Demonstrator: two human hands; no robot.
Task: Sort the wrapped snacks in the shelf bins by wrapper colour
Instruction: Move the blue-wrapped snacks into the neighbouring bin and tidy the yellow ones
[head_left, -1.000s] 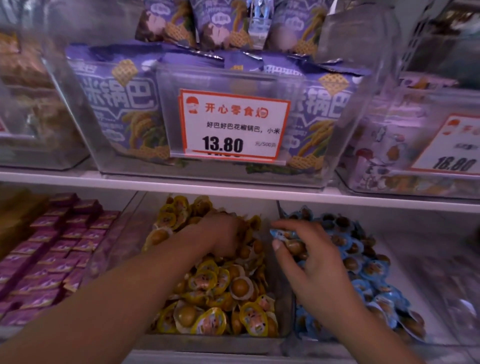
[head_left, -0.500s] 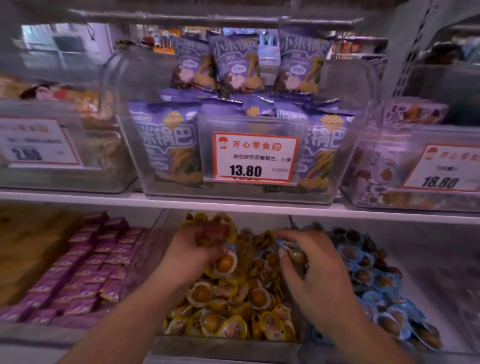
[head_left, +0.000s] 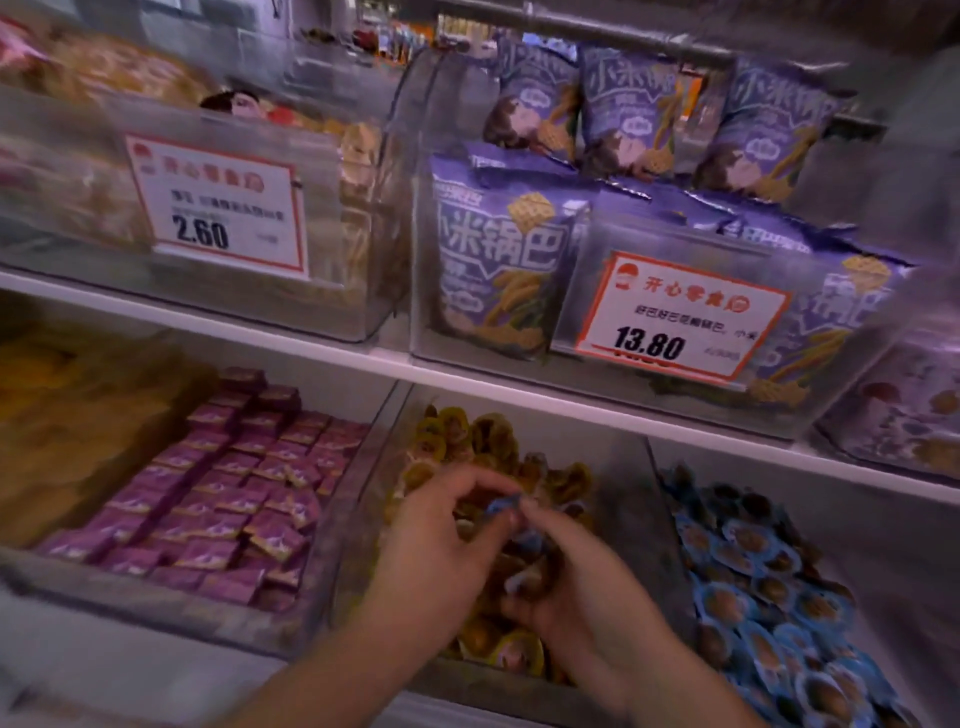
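Lower shelf, middle bin full of yellow snacks; both hands over it; the left hand and right hand meet fingertip to fingertip, pinching one blue snack between them above the yellow pile; the right hand's curled fingers seem to cradle more wrappers, too blurred to tell which; to the right, a bin of blue snacks, its far edge cut off by the frame; to the left, a bin of purple packs, then a yellowish smear at the edge, unreadable; upper shelf carries a clear bin with purple bags and a 13.80 tag; beside it a bin with a 2.60 tag, contents blurred.
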